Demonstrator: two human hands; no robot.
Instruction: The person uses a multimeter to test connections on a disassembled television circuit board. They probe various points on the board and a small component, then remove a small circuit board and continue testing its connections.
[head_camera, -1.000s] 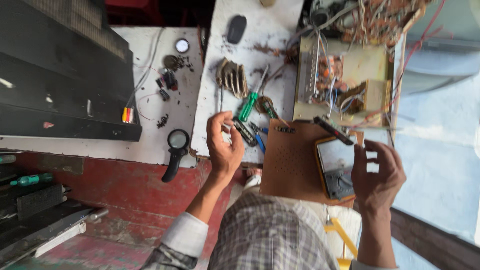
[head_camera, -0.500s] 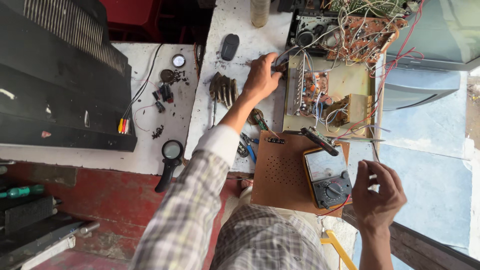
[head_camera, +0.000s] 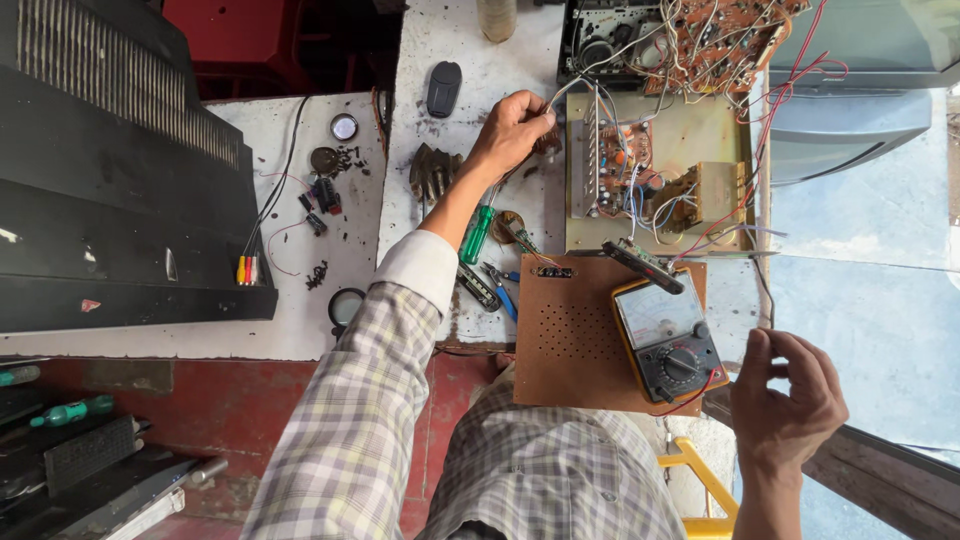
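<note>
Nearest, the right hand (head_camera: 785, 400) is hovering off the near right edge of the tabletop (head_camera: 480, 60), its fingers (head_camera: 770, 352) curling loosely and pinching a thin dark wire (head_camera: 765, 290) that is running up toward the boards. Just left of it, a yellow-cased analogue multimeter (head_camera: 668, 338) with a round black dial is lying on a brown perforated hardboard panel (head_camera: 570, 335). A plaid-sleeved arm with a white cuff is stretching from the near edge across the rough, white-painted surface. Beside that arm, a green-handled screwdriver (head_camera: 477, 235) and small blue-handled pliers (head_camera: 497, 287) are lying on the chipped paint, and a round magnifier (head_camera: 346, 306) is sitting further left. Farther in, the left hand (head_camera: 512, 130) is resting at the left edge of a pale circuit board (head_camera: 655, 170), its fingers closing around a bundle of thin wires; how tightly, I cannot tell. The board is carrying a boxy yellowish transformer and tangled red and white leads. A black oval remote (head_camera: 444, 88) is lying beyond, and a large black ribbed television casing (head_camera: 110, 180) is filling the far left.
</note>
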